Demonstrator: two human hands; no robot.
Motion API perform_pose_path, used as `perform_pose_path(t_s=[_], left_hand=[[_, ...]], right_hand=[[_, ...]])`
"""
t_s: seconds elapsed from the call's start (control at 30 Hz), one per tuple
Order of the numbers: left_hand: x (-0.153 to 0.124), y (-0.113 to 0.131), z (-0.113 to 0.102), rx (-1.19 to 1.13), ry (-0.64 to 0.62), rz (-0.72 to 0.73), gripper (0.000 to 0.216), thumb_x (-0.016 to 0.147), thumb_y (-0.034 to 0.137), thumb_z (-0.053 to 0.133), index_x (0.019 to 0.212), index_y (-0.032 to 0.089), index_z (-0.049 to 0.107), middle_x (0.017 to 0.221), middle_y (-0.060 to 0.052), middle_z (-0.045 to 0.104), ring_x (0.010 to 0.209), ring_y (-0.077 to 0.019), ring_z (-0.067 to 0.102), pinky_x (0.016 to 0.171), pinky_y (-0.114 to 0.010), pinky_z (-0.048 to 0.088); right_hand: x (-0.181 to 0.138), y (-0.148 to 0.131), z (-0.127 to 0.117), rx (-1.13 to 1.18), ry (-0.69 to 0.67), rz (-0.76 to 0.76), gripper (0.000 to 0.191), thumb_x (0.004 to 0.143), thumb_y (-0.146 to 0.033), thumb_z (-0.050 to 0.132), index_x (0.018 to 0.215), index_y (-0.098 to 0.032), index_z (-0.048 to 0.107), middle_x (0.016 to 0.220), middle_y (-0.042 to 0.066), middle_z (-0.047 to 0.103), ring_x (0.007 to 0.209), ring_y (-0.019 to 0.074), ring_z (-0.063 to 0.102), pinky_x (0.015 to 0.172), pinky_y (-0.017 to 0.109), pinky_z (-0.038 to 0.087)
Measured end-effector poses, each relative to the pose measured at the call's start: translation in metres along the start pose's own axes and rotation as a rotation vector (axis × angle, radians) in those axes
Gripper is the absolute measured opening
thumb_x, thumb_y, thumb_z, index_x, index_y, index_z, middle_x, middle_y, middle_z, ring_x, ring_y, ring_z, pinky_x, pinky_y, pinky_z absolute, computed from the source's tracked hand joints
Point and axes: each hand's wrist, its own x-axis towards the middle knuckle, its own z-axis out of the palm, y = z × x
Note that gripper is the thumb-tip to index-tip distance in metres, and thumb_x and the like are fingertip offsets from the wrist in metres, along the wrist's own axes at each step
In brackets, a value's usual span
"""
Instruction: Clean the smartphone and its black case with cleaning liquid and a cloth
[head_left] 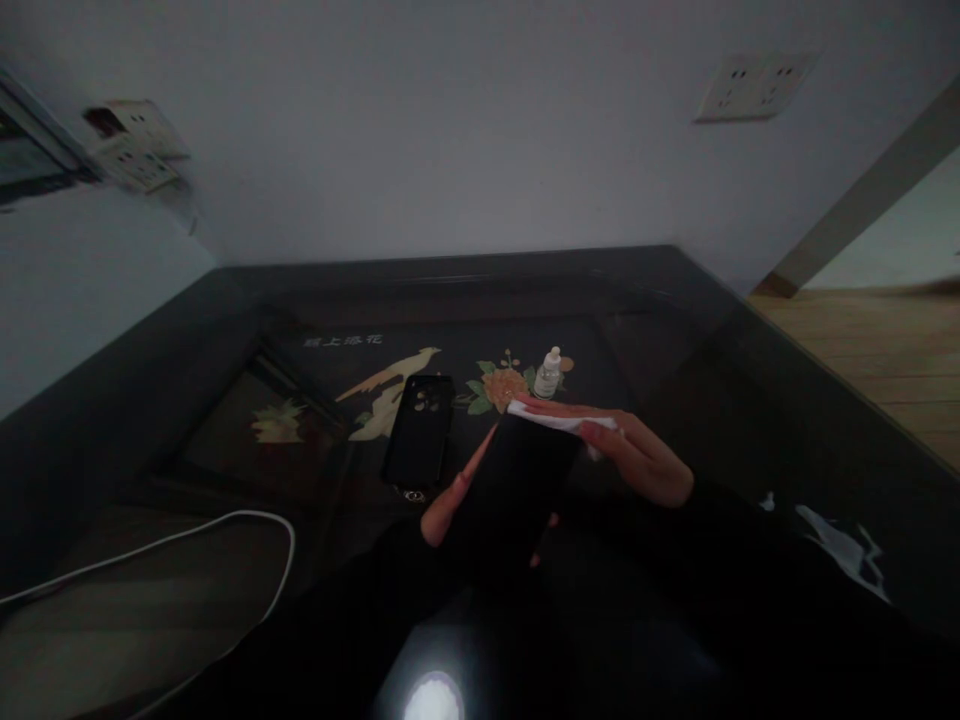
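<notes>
A black phone is tilted up in front of me, its dark flat face toward the camera. My left hand is wrapped round its left side, with some fingertips showing at the lower right edge. A folded white cloth lies along the phone's upper edge. Gripped in my right hand, it is pressed against that edge, thumb on the near side. An empty black phone case with camera cutouts rests on the table left of the phone. Just beyond the right fingers stands a small dropper bottle with a white cap.
The dark glossy table carries a bird-and-flower picture and meets the wall at the back. A white cable curves across the left. Torn clear wrapping lies at the right. Wall sockets sit above.
</notes>
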Motion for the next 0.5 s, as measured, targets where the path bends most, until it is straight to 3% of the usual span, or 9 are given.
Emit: perform_pose_path(t_s=[0.13,0.27,0.4,0.5], left_hand=[[0.003,0.003,-0.008,-0.107,0.047,0.018,0.082,0.081,0.057,0.04,0.137,0.034,-0.015,0.128,-0.018,0.048,0.104,-0.036,0.056,0.073,-0.047,0.047],[0.006,0.006,-0.009,-0.174,0.117,-0.091,0.084,0.079,0.058,0.042,0.137,0.035,-0.012,0.131,-0.017,0.046,0.099,-0.0358,0.058,0.07,-0.049,0.047],[0.007,0.007,-0.007,-0.156,0.074,-0.261,0.083,0.079,0.051,0.05,0.139,0.034,-0.004,0.13,-0.016,0.046,0.098,-0.0335,0.059,0.074,-0.048,0.044],[0.005,0.007,-0.006,-0.127,0.072,-0.297,0.079,0.079,0.051,0.048,0.14,0.033,0.002,0.127,-0.016,0.05,0.1,-0.0329,0.058,0.079,-0.05,0.041]], right_hand=[[-0.002,0.008,0.012,-0.05,0.131,-0.036,0.038,0.092,-0.033,0.032,0.123,-0.025,0.052,0.134,0.0,0.045,0.127,0.0201,0.037,0.109,0.038,0.02],[-0.004,0.015,0.021,-0.067,0.249,-0.093,0.037,0.092,-0.033,0.032,0.12,-0.025,0.055,0.132,0.001,0.049,0.124,0.0203,0.041,0.107,0.037,0.026],[-0.001,0.014,0.02,-0.07,0.133,-0.091,0.038,0.092,-0.034,0.032,0.12,-0.023,0.055,0.134,0.003,0.046,0.125,0.0205,0.039,0.107,0.038,0.024],[0.002,0.011,0.017,-0.051,0.078,-0.082,0.038,0.092,-0.033,0.032,0.121,-0.022,0.054,0.134,0.003,0.046,0.126,0.0201,0.038,0.108,0.039,0.022]])
